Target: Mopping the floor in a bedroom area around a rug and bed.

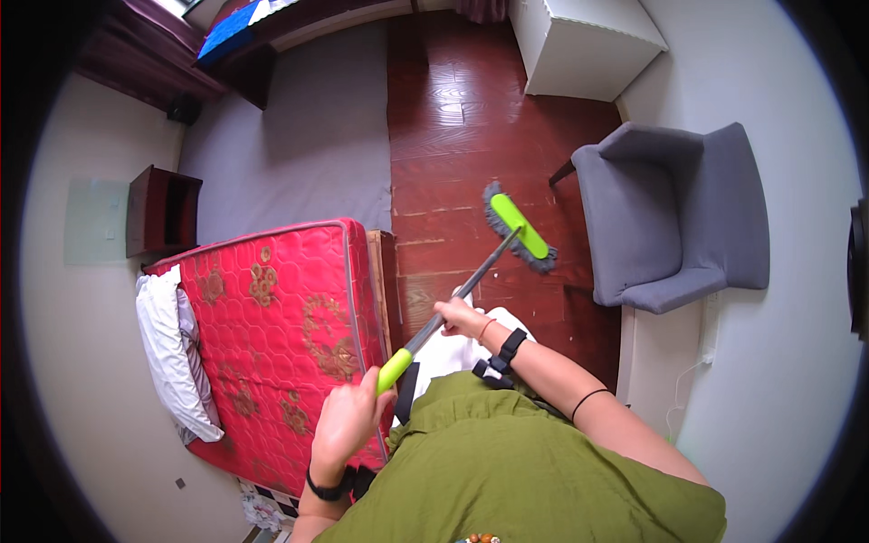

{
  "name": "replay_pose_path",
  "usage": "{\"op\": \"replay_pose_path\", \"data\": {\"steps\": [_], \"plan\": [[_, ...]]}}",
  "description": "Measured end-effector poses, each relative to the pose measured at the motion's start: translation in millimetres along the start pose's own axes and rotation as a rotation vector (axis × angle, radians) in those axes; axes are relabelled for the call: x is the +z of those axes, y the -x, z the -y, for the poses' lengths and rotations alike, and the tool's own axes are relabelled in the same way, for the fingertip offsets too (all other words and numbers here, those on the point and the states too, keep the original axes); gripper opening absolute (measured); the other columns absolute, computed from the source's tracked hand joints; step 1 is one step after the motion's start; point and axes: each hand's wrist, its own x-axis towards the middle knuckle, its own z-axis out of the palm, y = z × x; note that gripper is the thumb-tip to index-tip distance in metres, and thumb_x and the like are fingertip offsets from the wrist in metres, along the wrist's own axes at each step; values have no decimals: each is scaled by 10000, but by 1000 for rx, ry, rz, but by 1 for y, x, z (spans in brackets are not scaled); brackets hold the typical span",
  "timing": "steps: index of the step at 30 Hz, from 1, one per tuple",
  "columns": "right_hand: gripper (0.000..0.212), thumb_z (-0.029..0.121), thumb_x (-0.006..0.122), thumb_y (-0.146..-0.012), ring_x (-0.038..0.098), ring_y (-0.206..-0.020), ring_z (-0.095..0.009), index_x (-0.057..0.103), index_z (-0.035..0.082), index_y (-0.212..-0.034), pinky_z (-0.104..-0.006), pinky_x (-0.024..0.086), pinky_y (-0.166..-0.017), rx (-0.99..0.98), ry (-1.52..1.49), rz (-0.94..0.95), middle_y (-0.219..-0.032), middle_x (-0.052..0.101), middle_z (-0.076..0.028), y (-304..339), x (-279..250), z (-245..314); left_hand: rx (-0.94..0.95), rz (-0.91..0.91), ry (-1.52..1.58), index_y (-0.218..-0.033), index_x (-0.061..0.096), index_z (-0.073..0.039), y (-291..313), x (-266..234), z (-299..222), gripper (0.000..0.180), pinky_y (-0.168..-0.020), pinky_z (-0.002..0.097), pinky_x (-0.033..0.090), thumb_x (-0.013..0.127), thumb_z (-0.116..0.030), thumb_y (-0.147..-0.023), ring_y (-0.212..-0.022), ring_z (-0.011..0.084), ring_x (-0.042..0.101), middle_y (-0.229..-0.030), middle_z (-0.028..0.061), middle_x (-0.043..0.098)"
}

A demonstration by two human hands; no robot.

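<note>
**One flat dust mop (489,262), gripped two-handed over red plank floor (453,154)**

Left hand (348,418), 7 o'clock: closed round the lime grip (393,369). Right hand (462,318), 5 o'clock: closed round the grey pole, farther along. Mop head (520,226), 2 o'clock: lime plate, grey fringe, appears to lie on the planks.

Counts: one red quilted mattress (272,312), gold flowers, toward 8 o'clock, white bedding (172,348) at its far side; one grey armchair (647,217), near 3; one white cabinet (575,54), 1 o'clock; one grey floor mat (317,127), 11 o'clock. Container: one dark nightstand (145,213), near 9, open-fronted, contents too dark to tell.
</note>
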Motion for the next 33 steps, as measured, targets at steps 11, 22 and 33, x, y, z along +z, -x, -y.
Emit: {"op": "replay_pose_path", "data": {"steps": [11,22,33], "plan": [[244,139,489,-785,507,-414,-203,493,-42,-622,-326,443,-378,-158,252,105,-545,498,-110,-53,-36,101,-70,-93,32,-899,455,21,-72,-3,-23,321,-476,441,476,605,-251,-817,-525,365,581,-544,196,551],[196,179,477,-813,580,-585,-219,489,-16,-832,-401,525,-562,-167,142,-168,-673,554,-101,-95,-161,226,50,-132,81,-963,485,-3,-243,-29,-87,324,-523,444,494,649,-199,-764,-580,365,601,-604,192,584],[239,263,447,-877,547,-615,-201,492,37,-815,-386,505,-589,-114,-201,-394,-689,531,-91,-101,-346,291,216,0,-16,-996,488,-25,-414,-44,-190,354,-569,441,507,639,-255,-771,-651,351,619,-665,174,608]]}}
